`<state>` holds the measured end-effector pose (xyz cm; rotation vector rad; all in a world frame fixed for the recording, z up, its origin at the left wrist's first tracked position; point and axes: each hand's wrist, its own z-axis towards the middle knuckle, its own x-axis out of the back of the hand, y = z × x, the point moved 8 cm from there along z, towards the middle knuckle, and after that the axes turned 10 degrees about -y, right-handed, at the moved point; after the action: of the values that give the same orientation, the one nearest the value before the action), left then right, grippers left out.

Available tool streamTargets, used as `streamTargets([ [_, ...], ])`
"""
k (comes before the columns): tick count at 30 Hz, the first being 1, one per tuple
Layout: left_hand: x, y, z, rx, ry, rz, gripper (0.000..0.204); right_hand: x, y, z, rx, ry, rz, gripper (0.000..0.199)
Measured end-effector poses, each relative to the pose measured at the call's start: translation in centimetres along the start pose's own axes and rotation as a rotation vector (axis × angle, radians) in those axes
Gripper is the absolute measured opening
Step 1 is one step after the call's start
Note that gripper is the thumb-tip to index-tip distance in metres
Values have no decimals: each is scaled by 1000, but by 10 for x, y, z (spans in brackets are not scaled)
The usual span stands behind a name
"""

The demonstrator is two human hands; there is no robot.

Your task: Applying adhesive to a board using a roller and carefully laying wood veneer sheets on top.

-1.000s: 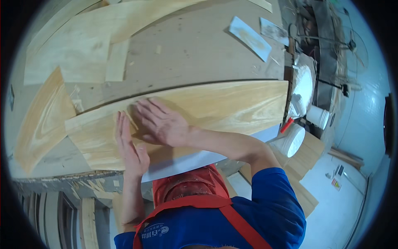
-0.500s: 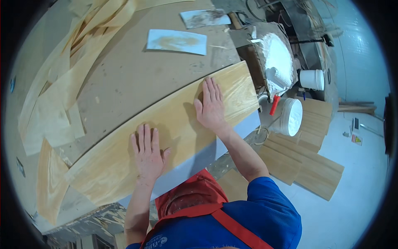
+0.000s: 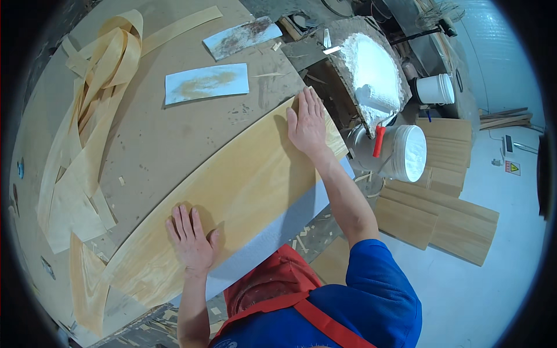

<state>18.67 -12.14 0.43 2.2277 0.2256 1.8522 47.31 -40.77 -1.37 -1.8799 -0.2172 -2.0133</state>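
Observation:
A long light-wood veneer sheet (image 3: 249, 174) lies slantwise along the table edge. Under its near side a pale bluish-white sheet (image 3: 293, 217) sticks out. My left hand (image 3: 195, 240) rests flat on the veneer toward its near left part, fingers spread and thumb out. Palm down near the far right end lies my right hand (image 3: 307, 124), its fingers stretched toward the far edge. Neither hand grips anything. Beside the left end of the veneer is a small pointed veneer offcut (image 3: 87, 281).
Tangled veneer strips (image 3: 110, 81) cover the table's left side. Two stained curved pieces, a nearer one (image 3: 206, 83) and a farther one (image 3: 241, 36), lie behind the veneer. To the right are a board heaped with white powder (image 3: 371, 64), a red-handled tool (image 3: 379, 141), and a white bucket (image 3: 400, 152).
My hands are farther apart: the right has shifted toward the veneer's far right end, the left toward its left part. The whole view has also turned and shifted somewhat.

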Motion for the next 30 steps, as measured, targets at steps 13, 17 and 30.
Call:
streamTargets([
  [13,-2,14,3,-52,80,119,68,15,-121,-77,323,-199,312,68],
  [17,-3,15,1,-49,83,124,68,24,-67,-71,311,-204,289,68],
  [30,-8,10,-1,-15,102,120,73,20,-18,-70,592,-209,138,62],
])
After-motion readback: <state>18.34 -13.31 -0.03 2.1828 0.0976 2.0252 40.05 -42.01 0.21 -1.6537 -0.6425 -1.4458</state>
